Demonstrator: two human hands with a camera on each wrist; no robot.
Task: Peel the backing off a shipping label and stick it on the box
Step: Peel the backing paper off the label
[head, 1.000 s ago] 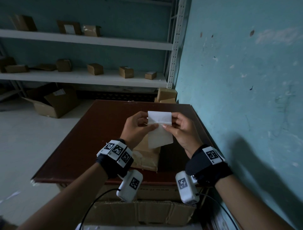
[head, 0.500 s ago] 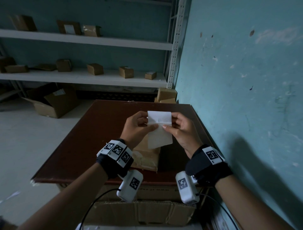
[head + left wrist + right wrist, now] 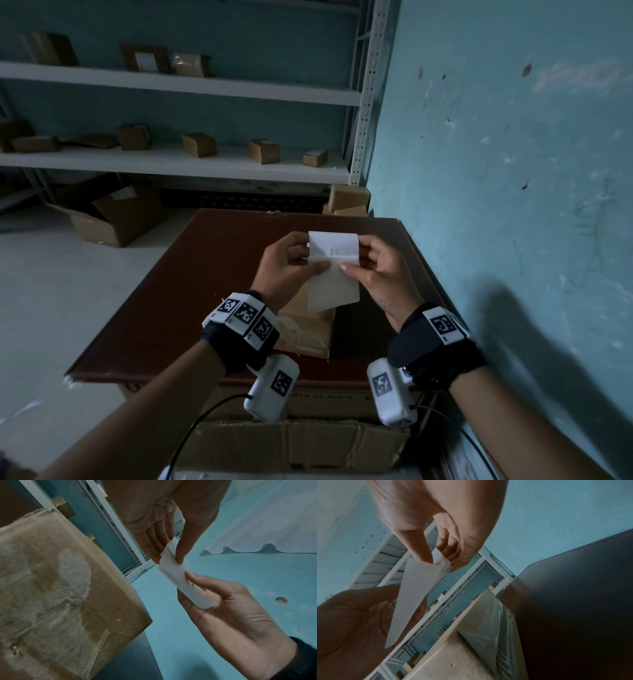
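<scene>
Above the box (image 3: 308,329), the left hand (image 3: 284,263) and right hand (image 3: 380,270) each pinch the shipping label (image 3: 333,270) between thumb and fingers, probably to separate its backing.

label (image 3: 333,270) | top strip folded back a little further | lower edge a touch higher over box (image 3: 310,330)

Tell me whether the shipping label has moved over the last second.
No. The shipping label sits in the same spot against the table's far edge, both hands pinching its top.
</scene>
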